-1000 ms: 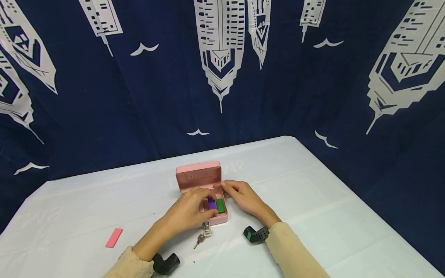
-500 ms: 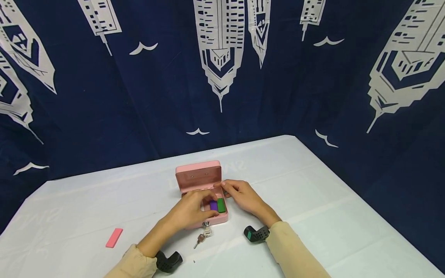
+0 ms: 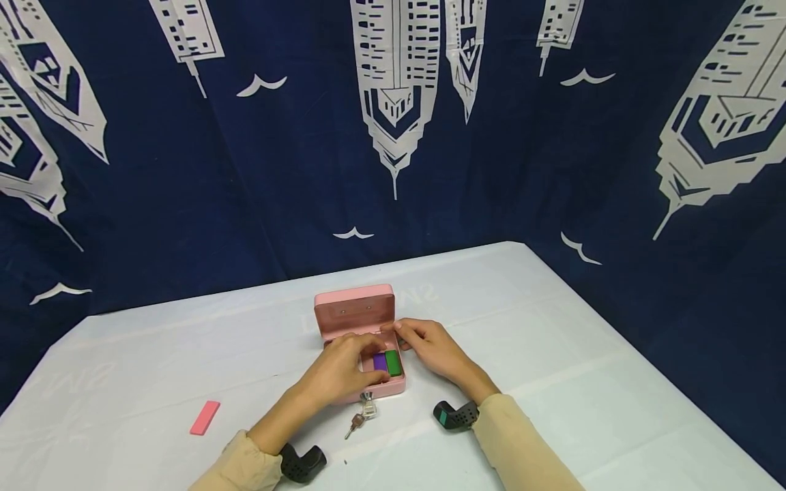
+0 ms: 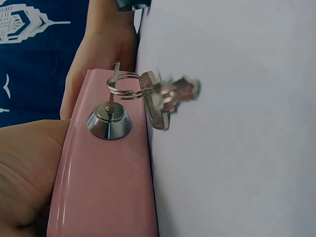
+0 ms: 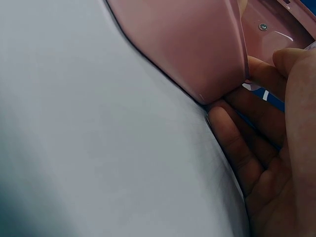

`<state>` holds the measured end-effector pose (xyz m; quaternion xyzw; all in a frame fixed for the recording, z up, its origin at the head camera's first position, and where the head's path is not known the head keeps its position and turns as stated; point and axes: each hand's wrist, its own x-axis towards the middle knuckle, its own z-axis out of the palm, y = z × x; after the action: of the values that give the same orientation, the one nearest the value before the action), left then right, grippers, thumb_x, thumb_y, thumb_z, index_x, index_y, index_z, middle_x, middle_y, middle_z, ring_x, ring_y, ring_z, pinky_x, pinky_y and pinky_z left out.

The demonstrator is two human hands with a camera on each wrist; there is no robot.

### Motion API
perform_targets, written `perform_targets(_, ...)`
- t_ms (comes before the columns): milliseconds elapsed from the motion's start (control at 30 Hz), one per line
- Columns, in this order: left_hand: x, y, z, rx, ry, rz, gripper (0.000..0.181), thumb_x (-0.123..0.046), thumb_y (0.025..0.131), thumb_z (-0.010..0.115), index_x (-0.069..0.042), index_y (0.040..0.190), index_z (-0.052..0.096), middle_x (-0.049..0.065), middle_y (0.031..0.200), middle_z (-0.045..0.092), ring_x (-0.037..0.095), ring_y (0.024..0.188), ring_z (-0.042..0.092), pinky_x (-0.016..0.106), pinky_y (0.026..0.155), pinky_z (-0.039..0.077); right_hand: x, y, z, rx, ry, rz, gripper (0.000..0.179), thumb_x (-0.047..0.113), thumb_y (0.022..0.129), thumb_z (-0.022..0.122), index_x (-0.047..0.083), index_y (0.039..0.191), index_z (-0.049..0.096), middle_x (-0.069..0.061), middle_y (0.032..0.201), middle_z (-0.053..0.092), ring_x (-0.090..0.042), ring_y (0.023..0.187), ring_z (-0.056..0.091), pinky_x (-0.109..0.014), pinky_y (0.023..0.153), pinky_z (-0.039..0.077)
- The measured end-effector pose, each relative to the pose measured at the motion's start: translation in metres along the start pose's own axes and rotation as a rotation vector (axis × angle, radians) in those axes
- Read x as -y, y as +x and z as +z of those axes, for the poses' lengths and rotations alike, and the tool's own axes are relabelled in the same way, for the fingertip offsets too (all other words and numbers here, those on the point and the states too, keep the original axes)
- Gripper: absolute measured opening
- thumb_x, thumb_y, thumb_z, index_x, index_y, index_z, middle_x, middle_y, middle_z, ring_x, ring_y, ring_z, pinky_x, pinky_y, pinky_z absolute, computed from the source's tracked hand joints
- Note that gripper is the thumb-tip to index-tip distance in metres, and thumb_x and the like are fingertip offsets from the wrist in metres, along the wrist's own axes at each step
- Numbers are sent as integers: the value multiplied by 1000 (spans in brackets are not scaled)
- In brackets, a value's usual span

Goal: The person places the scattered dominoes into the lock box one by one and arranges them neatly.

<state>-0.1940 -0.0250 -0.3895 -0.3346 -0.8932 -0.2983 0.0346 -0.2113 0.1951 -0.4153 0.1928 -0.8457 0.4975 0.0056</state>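
A pink metal cash box (image 3: 355, 292) stands with its lid raised on the white table. Inside, at its right end, a purple block (image 3: 380, 361) lies beside a green block (image 3: 394, 363). My left hand (image 3: 336, 368) reaches in over the front rim and pinches the purple block between thumb and fingers; its fingertips are partly hidden. My right hand (image 3: 432, 348) grips the box's back right corner, its index finger over the rim and other fingers against the outside in the right wrist view. A key (image 4: 113, 89) sits in the chrome lock (image 4: 109, 122) on the front wall.
A second key (image 3: 354, 424) hangs from the ring in front of the box. A flat pink block (image 3: 205, 417) lies on the white table (image 3: 141, 382) to the left. Behind the table hangs a navy curtain (image 3: 295, 177) with white building prints.
My left hand has shifted slightly right, and the purple block has slid up against the green one. The right hand keeps its place at the corner. The head view has tilted a little.
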Motion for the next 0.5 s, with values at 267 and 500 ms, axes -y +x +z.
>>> perform_targets(267, 5, -4, -7, 1, -4, 47, 38, -18, 82, 88, -5, 115, 74, 4, 104, 75, 17, 94, 67, 36, 86, 56, -1, -1, 1, 2, 9, -2, 39, 37, 111, 45, 18, 128, 74, -3, 126, 73, -19, 111, 67, -31, 90, 59)
perform_targets(500, 4, -1, -4, 35, 24, 44, 39, -17, 81, 90, -5, 115, 74, 4, 110, 76, 19, 102, 68, 43, 94, 55, 1, -1, -2, 1, -9, -6, 39, 38, 111, 45, 19, 127, 74, -3, 126, 73, -17, 109, 67, -31, 89, 58)
